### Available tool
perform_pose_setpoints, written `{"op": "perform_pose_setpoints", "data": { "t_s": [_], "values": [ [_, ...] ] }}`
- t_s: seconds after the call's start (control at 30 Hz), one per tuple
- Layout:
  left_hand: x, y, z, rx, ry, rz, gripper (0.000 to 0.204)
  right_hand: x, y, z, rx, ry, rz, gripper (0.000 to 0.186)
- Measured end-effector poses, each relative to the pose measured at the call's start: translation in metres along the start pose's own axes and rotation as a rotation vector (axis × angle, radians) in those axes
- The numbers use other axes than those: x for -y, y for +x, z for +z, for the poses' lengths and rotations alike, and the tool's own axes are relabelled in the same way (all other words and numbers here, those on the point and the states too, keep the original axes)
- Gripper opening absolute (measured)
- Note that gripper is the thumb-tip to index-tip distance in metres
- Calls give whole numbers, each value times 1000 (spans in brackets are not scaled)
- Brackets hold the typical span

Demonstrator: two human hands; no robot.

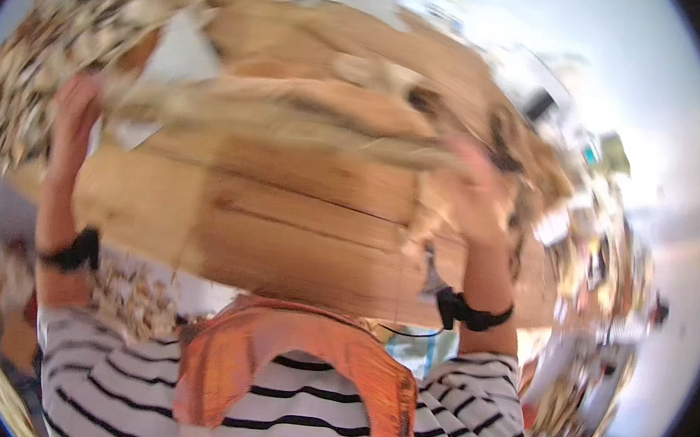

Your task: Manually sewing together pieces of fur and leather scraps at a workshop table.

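Note:
A long, pale beige strip of soft, furry-looking material point(284, 119) is stretched sideways above the wooden table, smeared by motion. My left hand point(78, 112) is closed round its left end. At the other end my right hand point(475, 188) grips the strip, though blur hides the single fingers. Both arms are held wide apart, with a black band on each. Behind the strip, a tan piece point(328, 94) lies or hangs close to it; whether the two are joined I cannot tell.
The wooden table point(308, 214) has dark cracks running across it. Heaped pale and dark scraps point(39, 79) fill the far left. A grey pointed object point(433, 273) lies near my right forearm, beside a thin black cord point(410, 334). Blurred clutter point(595, 259) stands at right.

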State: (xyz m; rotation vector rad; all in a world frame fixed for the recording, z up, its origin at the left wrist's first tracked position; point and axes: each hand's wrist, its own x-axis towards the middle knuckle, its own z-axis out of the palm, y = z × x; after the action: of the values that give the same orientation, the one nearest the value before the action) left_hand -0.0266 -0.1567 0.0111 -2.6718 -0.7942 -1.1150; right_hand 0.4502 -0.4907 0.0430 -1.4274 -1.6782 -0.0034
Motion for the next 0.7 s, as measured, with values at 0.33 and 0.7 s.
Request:
{"op": "perform_pose_setpoints", "data": {
  "t_s": [0.33, 0.7],
  "values": [
    [-61, -63, 29, 392, -531, -555, 27, -175, -146, -117, -488, 66, 775, 22],
    [-91, -114, 36, 864, -566, -1149, 32, -327, -258, -196, -875, -632, 1074, 41]
  ]
}}
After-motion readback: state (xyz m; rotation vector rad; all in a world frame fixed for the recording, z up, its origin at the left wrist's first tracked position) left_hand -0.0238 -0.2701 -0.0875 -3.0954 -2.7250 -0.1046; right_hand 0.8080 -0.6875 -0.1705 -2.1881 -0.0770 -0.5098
